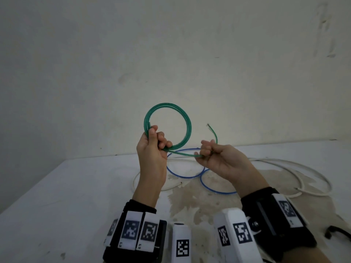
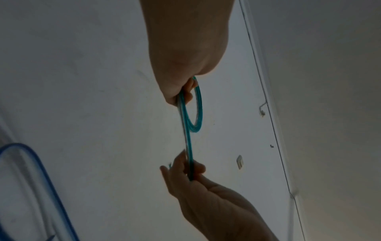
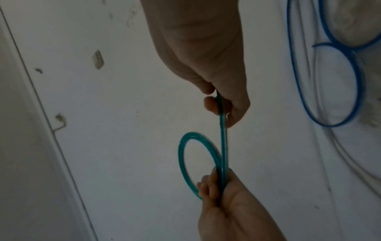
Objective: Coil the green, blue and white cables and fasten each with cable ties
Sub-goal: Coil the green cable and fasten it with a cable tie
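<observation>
Left hand (image 1: 152, 147) grips the green cable (image 1: 168, 126) coil; right hand (image 1: 212, 154), at three o'clock, pinches its tail; a loosened grip could spring the loops open.

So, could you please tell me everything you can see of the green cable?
The green cable is thin, glossy and slightly see-through, like plastic-sheathed wire. Most of it is wound into a round coil of a few turns, held upright in the air above the table. The left hand grips the coil at its lower left. A short straight run leads to the right hand, which pinches it; the free end curves up past that hand and shows a bare tip. No tie is visible on it.
</observation>
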